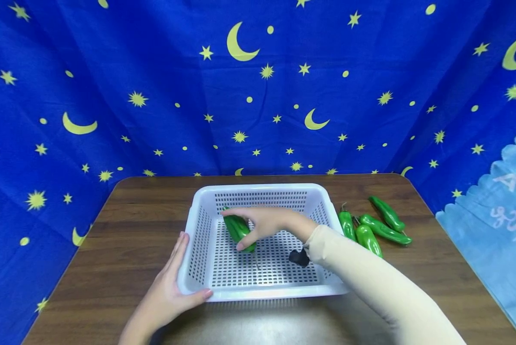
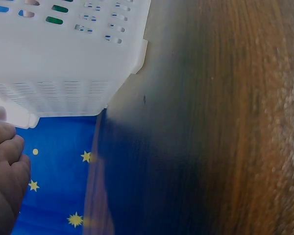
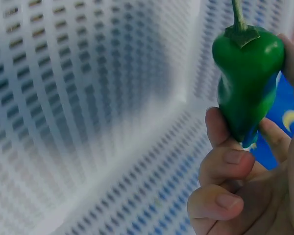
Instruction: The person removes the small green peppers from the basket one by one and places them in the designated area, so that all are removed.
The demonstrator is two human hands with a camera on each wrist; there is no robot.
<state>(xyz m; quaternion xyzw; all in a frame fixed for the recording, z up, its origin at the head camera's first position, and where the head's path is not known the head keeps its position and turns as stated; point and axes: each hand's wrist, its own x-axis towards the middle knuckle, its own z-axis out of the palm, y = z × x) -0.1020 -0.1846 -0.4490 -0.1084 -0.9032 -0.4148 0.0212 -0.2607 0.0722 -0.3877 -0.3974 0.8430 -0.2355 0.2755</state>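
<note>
A white plastic basket (image 1: pixel 266 291) with slotted walls stands on the wooden table. Over it, my right hand (image 1: pixel 264 224) grips a green pepper (image 1: pixel 237 229) between thumb and fingers. The right wrist view shows the pepper (image 3: pixel 247 73) close up, stem end toward the camera, with curled fingers (image 3: pixel 225 161) around its tip. My left hand (image 1: pixel 169 282) holds the basket's near left corner, thumb on the front rim and fingers along the left side. In the left wrist view, part of that hand (image 2: pixel 7 171) shows beside the basket (image 2: pixel 54 58).
Several green peppers (image 1: pixel 385 227) lie on the table right of the basket, partly behind the right sleeve (image 1: pixel 370 278). A small black object (image 1: pixel 299 258) shows beneath the right wrist. A blue cloth (image 1: pixel 258 96) with moons and stars hangs behind the table (image 1: pixel 124 225).
</note>
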